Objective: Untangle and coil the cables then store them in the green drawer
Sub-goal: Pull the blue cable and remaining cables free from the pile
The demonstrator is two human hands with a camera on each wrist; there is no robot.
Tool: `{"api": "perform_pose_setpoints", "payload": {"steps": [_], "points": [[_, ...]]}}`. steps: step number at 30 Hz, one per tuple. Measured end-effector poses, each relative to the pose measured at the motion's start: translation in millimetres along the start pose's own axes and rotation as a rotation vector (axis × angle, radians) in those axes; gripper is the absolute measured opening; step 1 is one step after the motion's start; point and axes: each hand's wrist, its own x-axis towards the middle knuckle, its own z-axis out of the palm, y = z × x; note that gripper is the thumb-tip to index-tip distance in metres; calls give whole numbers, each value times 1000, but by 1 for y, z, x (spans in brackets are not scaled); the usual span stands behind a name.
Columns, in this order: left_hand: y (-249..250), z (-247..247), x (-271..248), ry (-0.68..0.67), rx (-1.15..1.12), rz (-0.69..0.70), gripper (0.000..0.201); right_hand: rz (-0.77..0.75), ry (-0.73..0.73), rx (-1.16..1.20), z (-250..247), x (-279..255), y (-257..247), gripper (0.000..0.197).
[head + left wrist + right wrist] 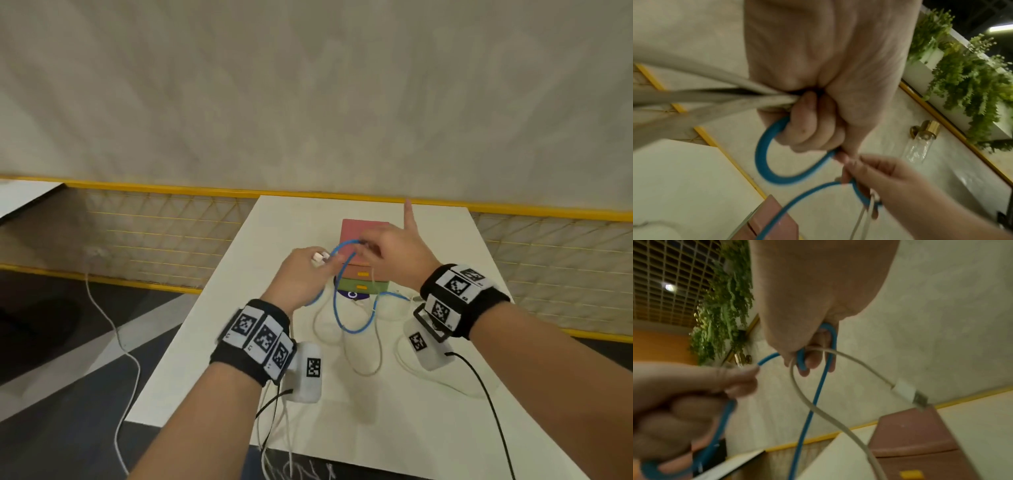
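Note:
My left hand [320, 263] is raised over the table and grips a blue cable [352, 329] together with a white plug [321, 257]. In the left wrist view its curled fingers [813, 128] hold the blue cable [764, 162] and several white strands [715, 95]. My right hand [366, 247] pinches the blue cable's upper loop, with the index finger pointing up. Its fingers [809, 361] also hold a white cable [803, 395] ending in a USB plug [908, 391]. The green drawer [363, 287] is closed, lowest in a small pink-topped drawer unit [364, 229] behind the hands.
More white cable [366, 371] lies in loops on the white table [212, 359] in front of the drawer unit. A dark round item [352, 295] lies at the unit's base. A yellow-railed mesh fence [164, 226] runs behind the table. Another white cord [116, 339] trails on the floor at left.

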Motion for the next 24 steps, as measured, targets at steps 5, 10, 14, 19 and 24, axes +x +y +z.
{"api": "perform_pose_setpoints", "payload": {"steps": [5, 10, 14, 19, 24], "points": [[-1, -22, 7, 288, -109, -5, 34, 70, -234, -201, 19, -31, 28, 40], [0, -23, 11, 256, -59, 33, 34, 211, -226, 190, 26, -36, 28, 32], [7, -13, 9, 73, 31, 166, 30, 111, -166, 707, 27, -19, -2, 62], [19, -19, 6, 200, -114, 288, 24, 130, -279, 670, 47, -10, -23, 19], [3, -49, 16, 483, -141, 47, 13, 256, -275, 676, 54, -23, -4, 27]]}}
